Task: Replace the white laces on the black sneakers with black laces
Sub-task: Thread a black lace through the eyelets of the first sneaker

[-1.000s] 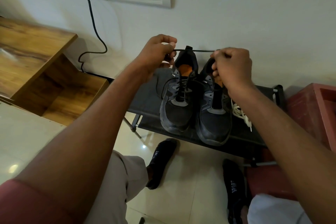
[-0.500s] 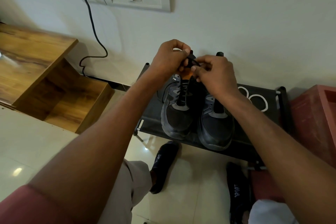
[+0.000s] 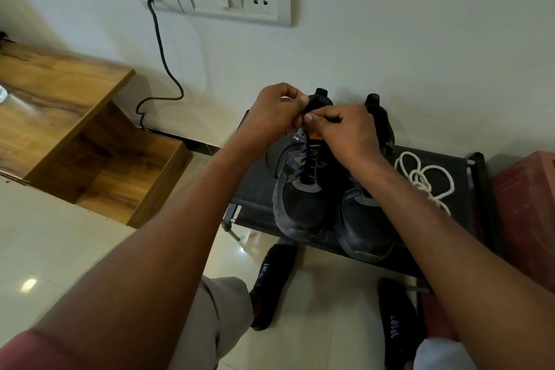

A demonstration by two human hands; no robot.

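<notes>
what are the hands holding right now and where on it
Both the left hand and the right hand pinch the black lace by its upper ends, above the left sneaker's tongue; the exact grip is hidden.

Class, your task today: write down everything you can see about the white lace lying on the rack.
The white lace is a round, cord-like lace, apparently woven. It lies loose and unthreaded in a heap of tangled loops on the dark fabric shelf of the rack, just to the right of the right sneaker. One strand trails toward the shelf's front. Neither hand touches it; the right forearm partly crosses in front.
</notes>
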